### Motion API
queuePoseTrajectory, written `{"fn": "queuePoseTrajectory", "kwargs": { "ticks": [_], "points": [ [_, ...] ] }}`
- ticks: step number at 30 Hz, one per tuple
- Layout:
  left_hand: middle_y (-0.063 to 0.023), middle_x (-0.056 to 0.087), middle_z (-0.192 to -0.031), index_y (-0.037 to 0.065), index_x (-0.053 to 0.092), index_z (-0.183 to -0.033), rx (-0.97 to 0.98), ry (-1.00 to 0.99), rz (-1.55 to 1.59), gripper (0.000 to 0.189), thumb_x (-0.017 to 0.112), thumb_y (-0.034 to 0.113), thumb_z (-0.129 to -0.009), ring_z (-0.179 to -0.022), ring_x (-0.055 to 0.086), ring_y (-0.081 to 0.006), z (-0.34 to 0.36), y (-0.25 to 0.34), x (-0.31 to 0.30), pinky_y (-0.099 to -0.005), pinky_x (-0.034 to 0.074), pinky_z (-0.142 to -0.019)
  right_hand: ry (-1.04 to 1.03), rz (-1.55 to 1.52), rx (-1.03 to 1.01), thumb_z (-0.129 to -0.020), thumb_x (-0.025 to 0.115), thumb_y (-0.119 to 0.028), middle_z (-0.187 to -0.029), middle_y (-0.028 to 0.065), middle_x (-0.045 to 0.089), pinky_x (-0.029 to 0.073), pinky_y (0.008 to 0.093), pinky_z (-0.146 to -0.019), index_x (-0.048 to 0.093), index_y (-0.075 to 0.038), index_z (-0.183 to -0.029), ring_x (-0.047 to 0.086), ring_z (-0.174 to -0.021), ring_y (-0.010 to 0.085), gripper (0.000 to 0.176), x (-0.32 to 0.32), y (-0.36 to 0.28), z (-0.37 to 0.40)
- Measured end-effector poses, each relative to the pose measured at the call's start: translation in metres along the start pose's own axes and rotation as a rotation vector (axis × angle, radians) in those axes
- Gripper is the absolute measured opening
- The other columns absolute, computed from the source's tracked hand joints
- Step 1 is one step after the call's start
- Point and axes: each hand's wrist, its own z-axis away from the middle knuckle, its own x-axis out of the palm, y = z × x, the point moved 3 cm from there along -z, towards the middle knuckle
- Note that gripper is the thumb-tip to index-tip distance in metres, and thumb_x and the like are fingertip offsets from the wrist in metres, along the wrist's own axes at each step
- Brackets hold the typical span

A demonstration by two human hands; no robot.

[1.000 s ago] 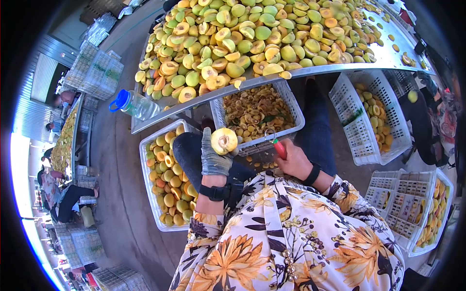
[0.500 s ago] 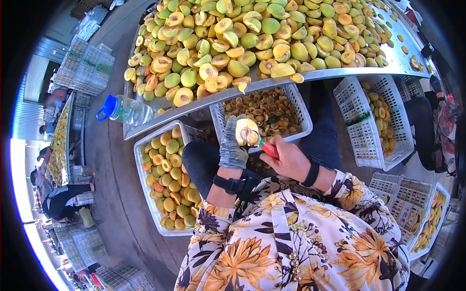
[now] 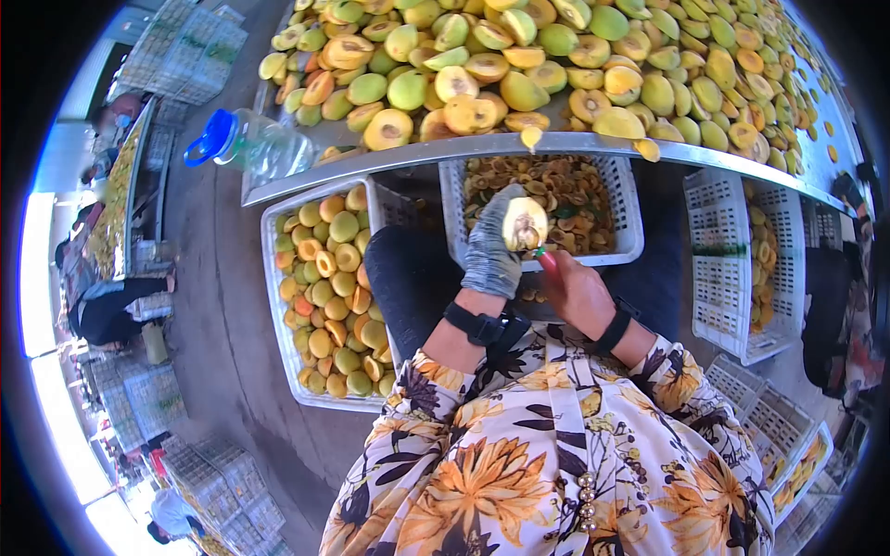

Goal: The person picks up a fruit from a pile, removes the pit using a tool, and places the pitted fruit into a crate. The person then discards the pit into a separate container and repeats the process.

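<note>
My left hand, in a grey glove, holds a halved peach with its cut face up and brown at the centre. My bare right hand is closed round the red handle of a pitting tool. A green collar on the tool sits at the fruit's lower edge; its metal end is hard to make out now. Beneath both hands stands a white crate of brown pits and scraps. Just beyond, a metal table bears a heap of halved yellow-green peaches.
A white crate of peaches stands left of my knee. On the table's left corner lies a blue-capped water bottle. More white crates stand at right. Other people work at a table far left.
The view has shifted, so the table and crates sit differently. Both hands stay together on the peach half. The tool's curved metal blade, visible on the cut face before, is less visible now.
</note>
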Motion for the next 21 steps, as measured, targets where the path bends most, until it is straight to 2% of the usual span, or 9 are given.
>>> {"fn": "queuePoseTrajectory", "kwargs": {
  "ticks": [3, 5, 8, 12, 14, 21],
  "points": [
    [-0.0071, 0.056, -0.101, 0.006, 0.051, -0.113, 0.029, 0.020, -0.060, 0.030, 0.046, 0.022, -0.087, -0.094, 0.055, -0.0182, -0.002, 0.002, 0.002, -0.0313, 0.048, -0.080, -0.015, -0.079, 0.013, -0.078, 0.056, -0.014, -0.067, 0.0247, 0.056, 0.042, 0.0468, -0.058, 0.045, 0.001, -0.090, 0.055, -0.066, 0.0419, 0.022, -0.004, -0.001, -0.001],
    [-0.0072, 0.058, -0.105, 0.002, 0.055, -0.110, 0.022, -0.022, -0.020, 0.031, 0.053, 0.021, -0.085, -0.098, 0.055, -0.0180, -0.003, 0.003, 0.002, -0.0294, 0.044, -0.087, -0.003, -0.076, 0.040, -0.078, 0.056, -0.014, -0.067, 0.0248, 0.056, 0.042, 0.0464, -0.058, 0.045, 0.001, -0.090, 0.055, -0.066, 0.0422, 0.023, -0.003, 0.000, -0.001],
    [-0.0070, 0.056, -0.110, 0.002, 0.053, -0.114, 0.073, -0.064, -0.110, 0.034, 0.052, 0.022, -0.086, -0.100, 0.054, -0.0176, -0.005, 0.000, 0.004, -0.0289, 0.043, -0.088, 0.027, -0.114, 0.068, -0.078, 0.057, -0.014, -0.066, 0.0251, 0.055, 0.042, 0.0456, -0.057, 0.044, 0.002, -0.090, 0.055, -0.066, 0.0428, 0.024, -0.005, -0.001, -0.004],
    [-0.0069, 0.054, -0.113, 0.003, 0.051, -0.116, 0.031, -0.074, -0.115, 0.035, 0.051, 0.023, -0.087, -0.103, 0.052, -0.0172, -0.003, -0.008, 0.009, -0.0286, 0.042, -0.090, 0.037, -0.166, 0.120, -0.078, 0.058, -0.014, -0.066, 0.0257, 0.054, 0.041, 0.0450, -0.056, 0.043, 0.002, -0.087, 0.054, -0.066, 0.0435, 0.024, -0.007, 0.000, -0.005],
    [-0.0067, 0.052, -0.117, 0.003, 0.050, -0.118, 0.149, -0.125, -0.198, 0.038, 0.051, 0.026, -0.088, -0.106, 0.050, -0.0165, -0.001, -0.008, 0.014, -0.0279, 0.040, -0.092, 0.047, -0.179, 0.130, -0.078, 0.058, -0.014, -0.066, 0.0260, 0.054, 0.041, 0.0452, -0.056, 0.042, 0.003, -0.087, 0.054, -0.067, 0.0437, 0.024, -0.008, -0.002, -0.004],
    [-0.0062, 0.050, -0.120, 0.002, 0.047, -0.120, 0.221, -0.153, -0.333, 0.039, 0.049, 0.027, -0.090, -0.109, 0.048, -0.0153, 0.008, -0.009, 0.023, -0.0279, 0.037, -0.095, 0.078, -0.284, 0.203, -0.080, 0.057, -0.014, -0.067, 0.0276, 0.053, 0.040, 0.0456, -0.057, 0.041, 0.003, -0.085, 0.053, -0.069, 0.0452, 0.024, 0.001, -0.003, -0.003]
  ]
}}
